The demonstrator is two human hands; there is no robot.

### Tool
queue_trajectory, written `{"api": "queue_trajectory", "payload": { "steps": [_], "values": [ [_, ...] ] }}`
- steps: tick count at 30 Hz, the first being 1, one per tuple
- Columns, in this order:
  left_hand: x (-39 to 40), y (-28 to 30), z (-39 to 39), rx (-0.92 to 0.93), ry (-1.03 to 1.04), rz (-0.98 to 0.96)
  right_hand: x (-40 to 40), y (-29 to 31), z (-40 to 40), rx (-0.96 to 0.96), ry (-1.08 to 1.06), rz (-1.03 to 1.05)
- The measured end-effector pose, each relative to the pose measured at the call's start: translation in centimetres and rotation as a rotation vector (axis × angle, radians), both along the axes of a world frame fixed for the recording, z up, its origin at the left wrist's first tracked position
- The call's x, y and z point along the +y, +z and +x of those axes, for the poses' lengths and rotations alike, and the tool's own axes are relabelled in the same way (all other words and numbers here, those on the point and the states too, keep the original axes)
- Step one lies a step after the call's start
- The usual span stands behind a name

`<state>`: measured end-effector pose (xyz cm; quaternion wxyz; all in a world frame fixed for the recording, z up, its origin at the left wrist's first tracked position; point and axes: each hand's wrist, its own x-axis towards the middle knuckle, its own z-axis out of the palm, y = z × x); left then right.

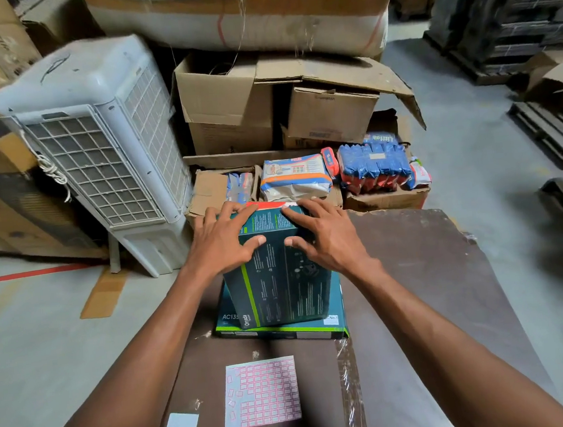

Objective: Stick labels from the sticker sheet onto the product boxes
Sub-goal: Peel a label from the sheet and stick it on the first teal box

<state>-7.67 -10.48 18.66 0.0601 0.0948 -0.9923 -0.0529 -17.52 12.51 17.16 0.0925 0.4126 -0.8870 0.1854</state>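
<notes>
A dark teal product box (286, 278) with green trim lies on top of a second, flatter teal box (281, 330) on a brown board. My left hand (222, 239) grips the upper box at its far left corner, thumb on the top face. My right hand (326, 233) grips its far right corner the same way. The sticker sheet (260, 392), white with rows of red-framed labels, lies flat on the board in front of the boxes, nearer to me. A small white label (182, 423) sits on the board left of the sheet.
A white air cooler (94, 145) stands at the left. Open cardboard cartons (228, 108) and packs of blue and white goods (373, 166) crowd the floor behind the boxes. The brown board (416, 269) extends right. Dark pallets (554, 132) lie at the far right.
</notes>
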Motion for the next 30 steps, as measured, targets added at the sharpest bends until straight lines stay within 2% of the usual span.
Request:
{"api": "queue_trajectory", "payload": {
  "steps": [7, 10, 15, 19, 23, 26, 30],
  "values": [
    [0.0, -0.2, 1.1, 0.082, 0.006, 0.213, -1.1, 1.0, 0.0, -0.241, -0.051, -0.157],
    [-0.2, 0.5, 0.9, -0.037, 0.037, 0.266, -1.5, 1.8, -0.5, -0.34, -0.046, -0.12],
    [-0.4, 1.9, 0.1, -0.207, 0.026, 0.256, -1.2, 3.9, -1.7, -0.347, 0.037, 0.048],
    [-0.4, 1.6, -0.3, -0.176, 0.02, 0.231, -1.5, 4.0, -1.4, -0.214, 0.092, 0.082],
    [-0.7, -0.2, 0.7, 0.061, -0.047, 0.238, 0.1, 0.6, -0.1, -0.102, 0.136, 0.1],
    [-0.5, -1.1, 1.4, 0.156, -0.096, 0.164, 0.7, -0.9, 0.5, 0.034, 0.127, 0.013],
    [-0.2, -1.1, 1.7, 0.161, -0.062, 0.007, 0.0, -1.3, 1.3, 0.063, 0.082, -0.107]
  ]
}}
